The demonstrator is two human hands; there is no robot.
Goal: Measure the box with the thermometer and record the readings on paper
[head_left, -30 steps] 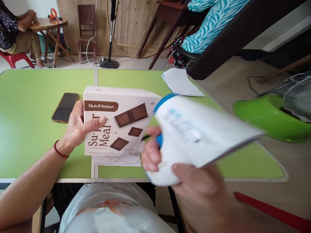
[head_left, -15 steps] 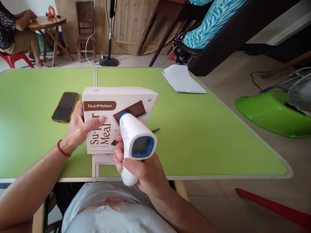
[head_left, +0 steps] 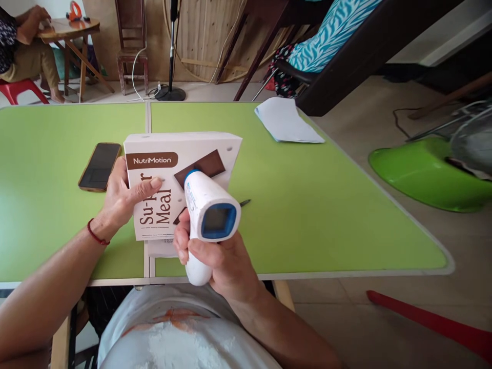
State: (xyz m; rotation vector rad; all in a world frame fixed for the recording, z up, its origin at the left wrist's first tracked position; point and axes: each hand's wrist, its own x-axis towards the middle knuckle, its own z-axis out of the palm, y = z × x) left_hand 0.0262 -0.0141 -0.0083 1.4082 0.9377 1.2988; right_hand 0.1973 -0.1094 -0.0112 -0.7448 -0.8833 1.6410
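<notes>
My left hand grips a white and brown NutriMotion meal box by its left side, thumb across the front. The box is held up over the table with its printed face towards me. In my right hand is a white and blue infrared thermometer, its nose pointing at the box's front and its dark screen facing me. I cannot tell whether the nose touches the box. Paper with writing lies below the box, mostly covered. Part of a dark pen shows to the right of the thermometer.
A phone lies on the green table, left of the box. Folded white paper is at the far right edge. Beyond are a person seated at a round table, a wooden chair and a black stand.
The box, thermometer and both hands have shifted slightly left and up in view, as has the whole scene a little. Both grips stay the same.
</notes>
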